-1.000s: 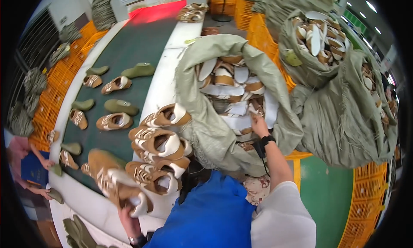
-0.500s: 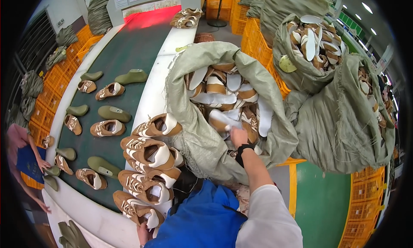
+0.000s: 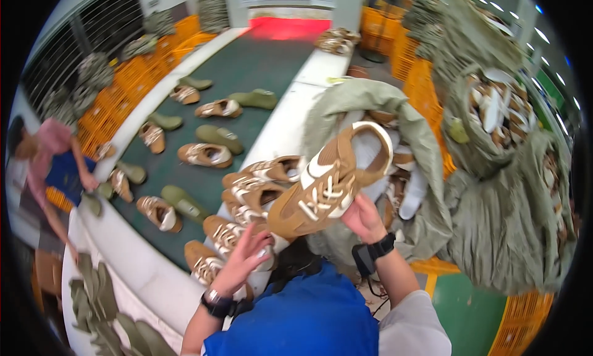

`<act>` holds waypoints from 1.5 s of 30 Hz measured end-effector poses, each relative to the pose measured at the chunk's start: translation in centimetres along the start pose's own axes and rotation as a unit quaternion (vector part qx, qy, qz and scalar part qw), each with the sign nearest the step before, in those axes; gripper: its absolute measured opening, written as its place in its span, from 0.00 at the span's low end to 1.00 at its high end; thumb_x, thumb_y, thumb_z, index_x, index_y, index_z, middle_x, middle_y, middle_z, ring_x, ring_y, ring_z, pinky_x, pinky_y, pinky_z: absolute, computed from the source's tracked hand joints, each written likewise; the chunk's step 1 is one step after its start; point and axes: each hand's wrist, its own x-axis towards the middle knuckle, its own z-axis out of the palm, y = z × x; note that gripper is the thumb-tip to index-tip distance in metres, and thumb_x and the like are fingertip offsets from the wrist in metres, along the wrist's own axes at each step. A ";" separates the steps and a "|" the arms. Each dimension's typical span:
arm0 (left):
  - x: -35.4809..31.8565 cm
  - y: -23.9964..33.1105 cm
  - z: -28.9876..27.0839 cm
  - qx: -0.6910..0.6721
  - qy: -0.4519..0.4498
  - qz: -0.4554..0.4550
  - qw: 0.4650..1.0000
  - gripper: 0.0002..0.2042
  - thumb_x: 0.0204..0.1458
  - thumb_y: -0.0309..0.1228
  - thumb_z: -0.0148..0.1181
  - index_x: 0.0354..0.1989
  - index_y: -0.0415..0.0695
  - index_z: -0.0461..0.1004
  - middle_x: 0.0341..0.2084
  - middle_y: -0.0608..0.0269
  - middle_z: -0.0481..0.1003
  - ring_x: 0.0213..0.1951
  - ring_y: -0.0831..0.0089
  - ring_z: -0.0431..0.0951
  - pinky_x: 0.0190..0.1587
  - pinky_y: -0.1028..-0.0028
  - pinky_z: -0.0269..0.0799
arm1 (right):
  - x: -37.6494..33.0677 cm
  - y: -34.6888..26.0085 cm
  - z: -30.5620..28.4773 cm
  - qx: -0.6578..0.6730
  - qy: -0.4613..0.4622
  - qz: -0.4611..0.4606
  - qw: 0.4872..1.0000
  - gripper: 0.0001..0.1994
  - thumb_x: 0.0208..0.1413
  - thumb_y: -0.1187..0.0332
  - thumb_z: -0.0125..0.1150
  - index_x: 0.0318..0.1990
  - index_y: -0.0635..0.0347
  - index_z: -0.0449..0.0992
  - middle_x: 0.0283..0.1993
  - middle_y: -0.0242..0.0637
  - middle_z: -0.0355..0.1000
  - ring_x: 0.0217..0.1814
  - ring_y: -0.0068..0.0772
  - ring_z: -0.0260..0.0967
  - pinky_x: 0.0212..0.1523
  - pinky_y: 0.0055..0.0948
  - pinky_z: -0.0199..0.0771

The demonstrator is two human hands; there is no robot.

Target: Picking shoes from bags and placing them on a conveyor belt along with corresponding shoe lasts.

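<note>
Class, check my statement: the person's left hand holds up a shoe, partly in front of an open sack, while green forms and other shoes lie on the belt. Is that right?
Not the left hand: the head view shows the right hand holding up the shoe, partly in front of an open sack, while green forms and other shoes lie on the belt.

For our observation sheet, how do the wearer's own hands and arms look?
The left hand and right hand are ungloved. The left wristband and right wristband are black, with a dark cable below the right one. The right sleeve is white.
</note>
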 end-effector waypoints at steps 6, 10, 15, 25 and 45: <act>0.0 1.9 -3.0 -0.026 0.105 0.063 0.992 0.28 0.47 0.33 0.61 0.56 0.41 0.57 0.49 0.62 0.68 0.49 0.69 0.70 0.51 0.65 0.69 | 0.6 1.6 4.8 -0.100 -0.092 0.054 0.989 0.30 0.52 0.63 0.58 0.60 0.59 0.55 0.60 0.35 0.58 0.61 0.35 0.56 0.61 0.40 0.55; -2.9 2.7 -7.7 0.032 0.149 0.065 0.986 0.28 0.45 0.36 0.63 0.53 0.42 0.60 0.44 0.65 0.70 0.44 0.76 0.72 0.43 0.73 0.73 | 2.1 0.4 9.2 -0.060 -0.064 0.074 0.993 0.51 0.39 0.56 0.70 0.66 0.55 0.39 0.62 0.37 0.54 0.63 0.33 0.53 0.62 0.36 0.53; -6.0 2.8 -11.3 0.075 0.204 0.110 0.970 0.23 0.52 0.39 0.56 0.53 0.41 0.61 0.44 0.65 0.70 0.44 0.74 0.72 0.45 0.72 0.72 | 3.7 2.1 11.4 -0.247 -0.158 0.145 0.945 0.47 0.42 0.62 0.68 0.65 0.57 0.42 0.62 0.36 0.54 0.62 0.29 0.52 0.62 0.31 0.52; -9.3 -3.1 -8.2 -0.332 0.305 0.106 0.886 0.25 0.49 0.37 0.57 0.56 0.48 0.59 0.52 0.63 0.65 0.52 0.66 0.66 0.57 0.60 0.59 | 2.6 13.1 12.4 -0.351 -0.223 0.231 0.880 0.34 0.51 0.78 0.55 0.64 0.58 0.46 0.57 0.39 0.58 0.51 0.26 0.64 0.46 0.22 0.68; -6.8 0.0 -16.7 -0.043 0.405 0.089 0.909 0.16 0.55 0.33 0.51 0.50 0.41 0.63 0.43 0.61 0.68 0.43 0.74 0.69 0.46 0.76 0.68 | -10.9 0.0 -23.5 -0.682 0.503 0.301 0.438 0.22 0.47 0.58 0.58 0.42 0.68 0.68 0.45 0.57 0.69 0.49 0.49 0.67 0.49 0.42 0.66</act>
